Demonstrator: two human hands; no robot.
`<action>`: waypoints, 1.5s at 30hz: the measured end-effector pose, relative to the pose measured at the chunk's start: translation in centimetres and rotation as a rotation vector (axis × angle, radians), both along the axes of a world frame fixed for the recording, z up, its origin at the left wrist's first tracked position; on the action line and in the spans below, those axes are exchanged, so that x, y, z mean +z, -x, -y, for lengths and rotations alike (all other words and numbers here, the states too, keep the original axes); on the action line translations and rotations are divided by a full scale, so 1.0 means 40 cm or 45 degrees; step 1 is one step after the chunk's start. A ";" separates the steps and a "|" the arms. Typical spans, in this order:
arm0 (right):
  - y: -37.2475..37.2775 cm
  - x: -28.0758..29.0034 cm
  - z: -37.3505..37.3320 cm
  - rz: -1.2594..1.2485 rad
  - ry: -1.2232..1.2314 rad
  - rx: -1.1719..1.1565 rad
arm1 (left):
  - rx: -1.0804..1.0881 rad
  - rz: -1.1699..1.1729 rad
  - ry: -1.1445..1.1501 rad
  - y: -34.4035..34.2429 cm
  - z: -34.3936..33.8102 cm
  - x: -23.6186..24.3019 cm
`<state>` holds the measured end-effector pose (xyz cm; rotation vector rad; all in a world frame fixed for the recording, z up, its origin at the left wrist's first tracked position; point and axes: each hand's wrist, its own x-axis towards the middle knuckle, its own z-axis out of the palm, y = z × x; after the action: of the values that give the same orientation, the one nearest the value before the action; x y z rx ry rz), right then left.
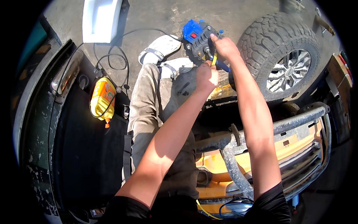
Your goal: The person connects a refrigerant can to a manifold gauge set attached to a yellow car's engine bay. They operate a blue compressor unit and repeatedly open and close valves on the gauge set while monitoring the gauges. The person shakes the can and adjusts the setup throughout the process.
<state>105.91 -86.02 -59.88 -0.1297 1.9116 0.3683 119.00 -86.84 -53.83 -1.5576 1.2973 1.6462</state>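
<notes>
On the concrete floor ahead of my feet sits a dark, finned motor-pump unit (200,44) with a blue box (192,30) and a red switch on it. My right hand (226,48) reaches to its right side, a fingertip against the body; the other fingers curl out of sight. Just nearer, my left hand (207,77) is closed at a narrow yellow hose-like piece (214,59), by the metal fitting on the pump's near side. A blue hose (223,66) runs from there under my right forearm. What exactly lies inside the fingers is hidden.
A large off-road wheel (279,56) lies close on the right. Below it is an orange-and-grey bumper (220,160) with a tube bar. Left are a yellow bottle (102,99), a black cable (126,63) and a white foam box (100,20). My white shoes (160,48) flank the pump.
</notes>
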 end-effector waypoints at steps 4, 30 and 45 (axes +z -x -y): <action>0.040 0.031 -0.014 -0.047 -0.047 -0.620 | 0.003 -0.038 0.025 -0.018 -0.004 -0.013; -0.800 1.102 -0.424 -1.019 0.508 -2.521 | -1.403 -0.971 0.157 0.496 0.031 0.959; -0.600 1.453 -0.401 -1.463 0.568 -3.467 | -2.065 -2.468 -1.019 0.788 -1.552 1.790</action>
<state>129.92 -69.99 -1.74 2.4414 1.2049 -2.0558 87.49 -24.75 17.79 1.7747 1.2658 1.4702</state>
